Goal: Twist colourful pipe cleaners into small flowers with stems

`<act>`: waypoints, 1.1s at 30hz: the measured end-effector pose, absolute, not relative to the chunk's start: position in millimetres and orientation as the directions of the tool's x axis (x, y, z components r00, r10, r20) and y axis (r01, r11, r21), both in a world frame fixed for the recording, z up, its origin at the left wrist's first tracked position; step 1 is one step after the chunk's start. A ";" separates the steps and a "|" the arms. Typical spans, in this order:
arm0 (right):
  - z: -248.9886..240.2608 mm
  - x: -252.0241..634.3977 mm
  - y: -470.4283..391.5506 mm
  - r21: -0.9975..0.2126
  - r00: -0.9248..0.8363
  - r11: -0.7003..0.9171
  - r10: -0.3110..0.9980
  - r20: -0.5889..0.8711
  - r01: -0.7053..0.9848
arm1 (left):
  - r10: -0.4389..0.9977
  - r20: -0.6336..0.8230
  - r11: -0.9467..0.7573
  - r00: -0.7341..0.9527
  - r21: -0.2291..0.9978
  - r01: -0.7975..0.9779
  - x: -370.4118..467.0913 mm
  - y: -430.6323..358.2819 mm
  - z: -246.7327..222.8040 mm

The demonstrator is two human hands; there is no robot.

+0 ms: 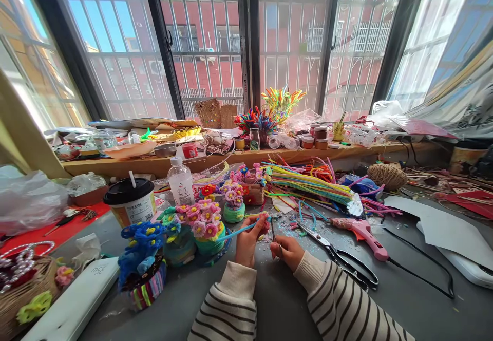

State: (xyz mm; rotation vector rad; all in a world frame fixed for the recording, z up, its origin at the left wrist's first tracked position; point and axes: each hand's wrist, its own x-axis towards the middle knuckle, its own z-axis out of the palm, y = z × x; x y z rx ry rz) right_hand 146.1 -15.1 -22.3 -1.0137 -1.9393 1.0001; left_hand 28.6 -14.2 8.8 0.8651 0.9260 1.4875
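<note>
Near the middle of the desk, my left hand (248, 243) is closed in a pinch on a light blue pipe cleaner (231, 235), with a small pink piece at the fingertips. My right hand (289, 251) is wrapped around a thin dark metal tool (273, 230); its tip points up beside the left fingertips, and its exact kind is hard to make out. Left of my hands stand a pot of pink pipe-cleaner flowers (203, 220) and a pot of blue ones (143, 241). Open scissors (335, 253) lie to the right.
A pink glue gun (362, 233) with a black cord lies right of the scissors. Behind is a bundle of colourful pipe cleaners (311, 183). A lidded cup (131, 202), a plastic bottle (181, 182) and a white power bank (77, 300) are on the left, white paper (454, 233) on the right.
</note>
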 end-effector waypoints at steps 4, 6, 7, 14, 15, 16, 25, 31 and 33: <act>-20.8 145.4 -14.2 -0.875 -0.388 0.337 0.901 0.193 0.348 | 0.989 0.047 -0.106 -0.138 0.882 -0.460 26.9 -14.1 9.3; -20.8 146.1 -13.5 -0.872 -0.369 0.324 0.911 0.184 0.367 | 0.988 0.066 -0.125 -0.140 0.871 -0.475 25.7 -14.3 9.7; -20.8 146.8 -13.2 -0.869 -0.362 0.324 0.914 0.185 0.373 | 0.988 0.069 -0.127 -0.136 0.868 -0.481 25.1 -14.5 9.8; -19.2 153.3 -13.5 -0.818 -0.435 0.412 0.872 0.226 0.401 | 0.992 0.039 -0.096 -0.124 0.864 -0.495 26.4 -16.9 12.5; -19.1 153.6 -14.0 -0.813 -0.453 0.421 0.863 0.223 0.402 | 0.992 0.036 -0.093 -0.124 0.867 -0.490 26.9 -17.1 13.0; -19.0 153.7 -14.6 -0.812 -0.469 0.425 0.856 0.217 0.401 | 0.992 0.033 -0.089 -0.122 0.871 -0.483 27.3 -17.3 13.5; -13.9 155.2 -17.3 -0.806 -0.495 0.456 0.835 0.240 0.378 | 0.993 0.075 -0.104 -0.087 0.905 -0.413 25.9 -15.8 14.8; -16.3 157.6 -13.5 -0.837 -0.470 0.403 0.858 0.205 0.370 | 0.993 0.110 -0.118 -0.043 0.935 -0.334 20.4 -9.0 15.1; -17.6 157.9 -12.5 -0.851 -0.447 0.376 0.873 0.194 0.366 | 0.991 0.127 -0.131 -0.035 0.941 -0.313 18.8 -7.3 14.6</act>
